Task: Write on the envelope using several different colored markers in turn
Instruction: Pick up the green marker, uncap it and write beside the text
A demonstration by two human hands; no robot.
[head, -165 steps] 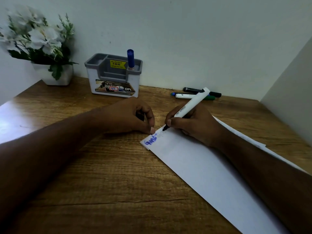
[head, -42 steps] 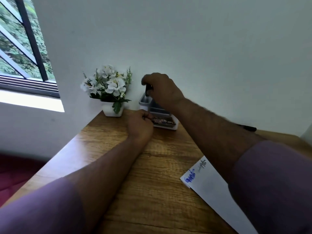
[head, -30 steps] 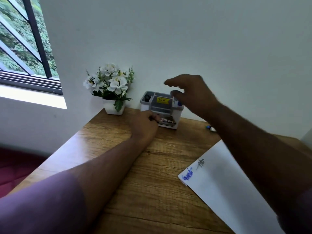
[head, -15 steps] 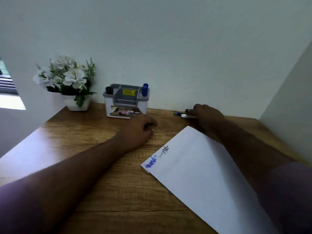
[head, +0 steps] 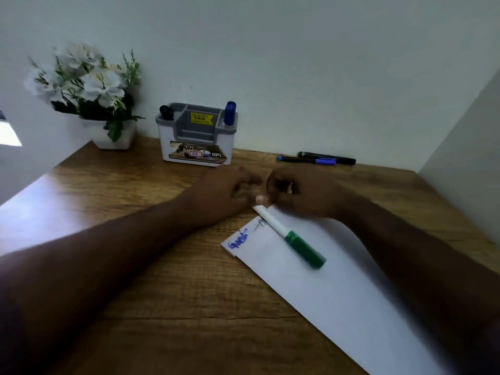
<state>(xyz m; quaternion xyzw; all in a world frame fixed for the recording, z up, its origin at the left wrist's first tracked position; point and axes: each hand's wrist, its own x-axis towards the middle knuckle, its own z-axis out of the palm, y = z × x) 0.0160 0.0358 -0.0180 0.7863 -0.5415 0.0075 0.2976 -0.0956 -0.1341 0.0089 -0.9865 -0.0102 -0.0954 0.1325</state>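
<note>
Right hand (head: 303,194) curls knuckles-up over the envelope (head: 338,288), gripping a green marker (head: 290,237); left hand (head: 224,193) lies beside it, fingers loosely bent, holding nothing.

A single wide-angle head camera looks forward and down from close above the wooden desk (head: 135,293), facing the white wall (head: 297,63) at the top of the frame. Both forearms enter from the lower corners. The side wall (head: 470,136) closes the right edge.
</note>
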